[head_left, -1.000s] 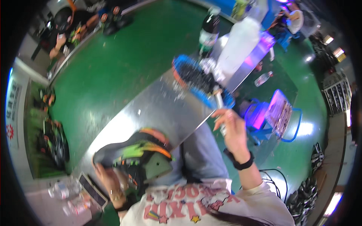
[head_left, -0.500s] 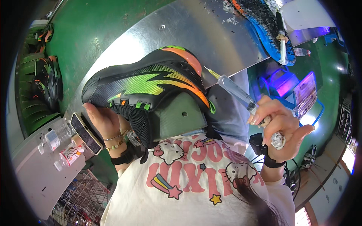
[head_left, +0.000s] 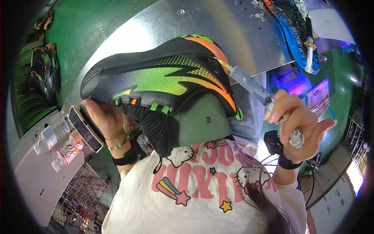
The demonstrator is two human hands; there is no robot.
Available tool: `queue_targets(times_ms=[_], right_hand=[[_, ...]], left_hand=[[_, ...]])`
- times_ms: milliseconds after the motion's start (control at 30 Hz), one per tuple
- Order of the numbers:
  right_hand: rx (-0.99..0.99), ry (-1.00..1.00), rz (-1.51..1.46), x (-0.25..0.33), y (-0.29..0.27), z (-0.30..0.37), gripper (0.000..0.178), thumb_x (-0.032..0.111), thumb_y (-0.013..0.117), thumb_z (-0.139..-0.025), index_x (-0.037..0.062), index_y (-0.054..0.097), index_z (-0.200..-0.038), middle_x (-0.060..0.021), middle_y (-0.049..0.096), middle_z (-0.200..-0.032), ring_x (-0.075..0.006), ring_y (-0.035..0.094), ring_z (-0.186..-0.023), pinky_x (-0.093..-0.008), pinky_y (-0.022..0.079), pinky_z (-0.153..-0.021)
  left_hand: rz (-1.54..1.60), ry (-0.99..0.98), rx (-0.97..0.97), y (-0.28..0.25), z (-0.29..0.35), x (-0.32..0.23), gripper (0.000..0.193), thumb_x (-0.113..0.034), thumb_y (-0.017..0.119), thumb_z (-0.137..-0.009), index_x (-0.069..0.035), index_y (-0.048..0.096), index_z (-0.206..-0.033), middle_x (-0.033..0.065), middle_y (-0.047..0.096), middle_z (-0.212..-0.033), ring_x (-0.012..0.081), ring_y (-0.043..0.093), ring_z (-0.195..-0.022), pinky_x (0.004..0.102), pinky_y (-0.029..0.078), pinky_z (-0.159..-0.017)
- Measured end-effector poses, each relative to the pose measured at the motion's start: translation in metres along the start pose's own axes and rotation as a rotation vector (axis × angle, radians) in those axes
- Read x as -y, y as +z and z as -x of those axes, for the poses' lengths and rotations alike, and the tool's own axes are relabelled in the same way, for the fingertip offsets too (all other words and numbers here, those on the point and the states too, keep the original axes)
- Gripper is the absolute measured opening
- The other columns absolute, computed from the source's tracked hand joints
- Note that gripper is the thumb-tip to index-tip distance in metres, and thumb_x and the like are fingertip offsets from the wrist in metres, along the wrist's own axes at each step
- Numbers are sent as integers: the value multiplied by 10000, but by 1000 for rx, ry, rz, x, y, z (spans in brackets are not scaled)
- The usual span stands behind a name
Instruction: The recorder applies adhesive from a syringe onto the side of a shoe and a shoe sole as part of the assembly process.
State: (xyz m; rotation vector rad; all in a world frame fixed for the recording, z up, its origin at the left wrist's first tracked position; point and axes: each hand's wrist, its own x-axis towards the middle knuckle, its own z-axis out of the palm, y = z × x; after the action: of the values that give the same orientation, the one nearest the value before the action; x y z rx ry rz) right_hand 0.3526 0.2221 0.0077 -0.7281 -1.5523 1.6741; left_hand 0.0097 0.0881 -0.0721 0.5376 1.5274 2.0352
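Observation:
A black sneaker (head_left: 156,80) with green and orange patterning lies on its side across my lap, toe to the left and sole edge away from me. A dark green shoe last (head_left: 200,119) with a round hole sticks out of its opening. My left hand (head_left: 107,119) is closed around the toe and lace side, its fingers mostly hidden beneath. My right hand (head_left: 298,123) grips a clear syringe (head_left: 251,85) with a yellowish needle tip, which reaches the seam beside the orange heel part of the sole. A crumpled white wad (head_left: 297,139) sits in the same palm.
Beyond the sneaker is a metal tabletop (head_left: 210,25), with a blue, debris-covered tray (head_left: 290,39) and a brush (head_left: 309,43). At left stand a phone (head_left: 85,128), plastic bottles (head_left: 58,130) and a green rack (head_left: 33,105) bearing more shoes. A blue stool (head_left: 294,84) is at right.
The syringe tip has come from just off the heel to the seam at the sole. The sneaker appears slightly farther right and tilted a little; the whole view has shifted too.

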Motion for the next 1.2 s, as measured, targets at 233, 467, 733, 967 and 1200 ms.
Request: queue_targets(times_ms=[233, 467, 733, 967, 1200], right_hand=[[48, 15, 13, 6, -5, 1, 765, 545, 20, -935, 65, 447, -520, -148, 529, -742, -243, 444, -644, -325, 396, -625], [61, 28, -12, 4, -11, 2, 763, 536, 22, -939, 65, 457, -524, -151, 537, -748, -229, 439, -640, -324, 415, -606], [12, 17, -58, -5, -14, -8, 755, 513, 19, -948, 69, 464, -531, -154, 532, -741, -227, 440, -634, -335, 404, -642], [-103, -14, -70, -12, -3, -26, 718, 445, -27, -964, 40, 426, -583, -248, 552, -796, -253, 522, -693, -325, 423, -731], [-138, 37, -91, -16, -5, -21, 730, 471, -19, -959, 26, 404, -564, -275, 546, -821, -262, 519, -695, -329, 428, -747]], left_hand=[[-139, 27, 14, 0, -1, -1, 507, -433, 439, -936, 7, 510, -1177, 99, 573, -1169, 195, 535, -1074, 345, 396, -952], [-194, 40, 19, 8, -6, -7, 496, -432, 447, -934, 7, 523, -1151, 87, 590, -1130, 178, 555, -1026, 315, 420, -912], [-309, -345, -529, 51, -38, -19, 536, -559, 471, -884, -35, 580, -855, -9, 462, -460, 106, 369, -295, 275, 302, -292], [-367, -381, 28, 39, -64, -25, 159, -144, 552, -899, -23, 559, -1001, 64, 625, -963, 147, 617, -843, 303, 527, -703], [-484, -701, 185, -19, -31, -52, 285, -197, 514, -926, -11, 497, -1141, 95, 602, -1060, 195, 615, -952, 330, 536, -781]])
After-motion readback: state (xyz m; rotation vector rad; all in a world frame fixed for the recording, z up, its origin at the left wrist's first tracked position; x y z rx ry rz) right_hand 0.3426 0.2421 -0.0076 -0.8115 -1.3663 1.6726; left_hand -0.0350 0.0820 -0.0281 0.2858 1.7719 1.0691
